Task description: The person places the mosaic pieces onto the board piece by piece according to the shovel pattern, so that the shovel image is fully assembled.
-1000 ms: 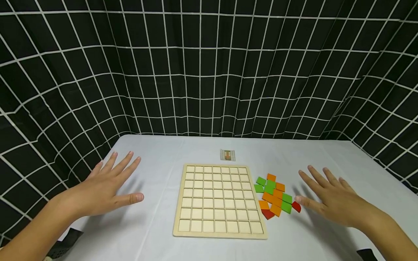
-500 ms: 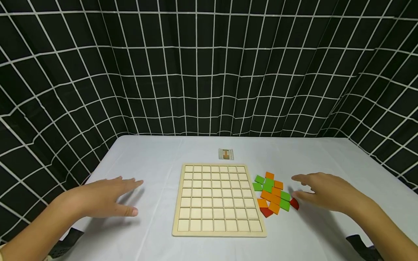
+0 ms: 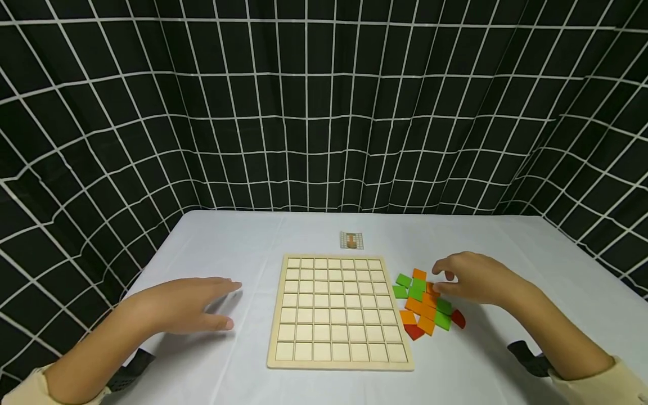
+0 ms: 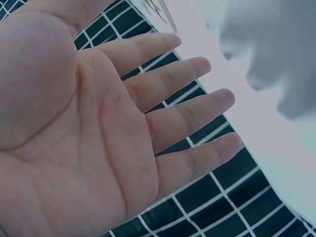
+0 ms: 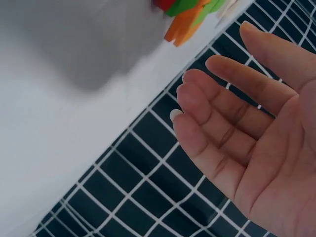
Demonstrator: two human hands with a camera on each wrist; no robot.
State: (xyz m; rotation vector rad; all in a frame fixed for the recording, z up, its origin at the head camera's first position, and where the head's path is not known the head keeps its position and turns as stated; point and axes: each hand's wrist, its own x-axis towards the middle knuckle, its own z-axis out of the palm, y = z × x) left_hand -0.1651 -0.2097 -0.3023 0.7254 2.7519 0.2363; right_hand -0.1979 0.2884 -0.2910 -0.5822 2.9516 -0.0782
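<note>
At the far left, the left hand [image 3: 189, 304] hovers above the white worktop [image 3: 243, 253], its fingers [image 4: 192, 112] relaxed and apart, with nothing in them. It is best kept there, out of the way, or used to steady the board if that shifts.

Next comes the wooden grid board [image 3: 341, 309], lying flat with bare squares; behind it lies a small gridded picture card [image 3: 351, 241].

Along the board's right edge is a loose cluster of flat pieces: green tiles [image 3: 418, 285], orange tiles [image 3: 413, 305] and red pieces [image 3: 458, 319], the latter at the cluster's fringe.

At the right, the right hand [image 3: 478, 278] is over the cluster's far right side, fingers loosely bent, thumb and forefinger apart, with no piece seen between them. Whether the thumb touches the orange tile beneath it cannot be told.

The pieces look thin, so a pinch on opposite edges should serve better than pressing from above; starting with an outer one would probably disturb its neighbours least.
</note>
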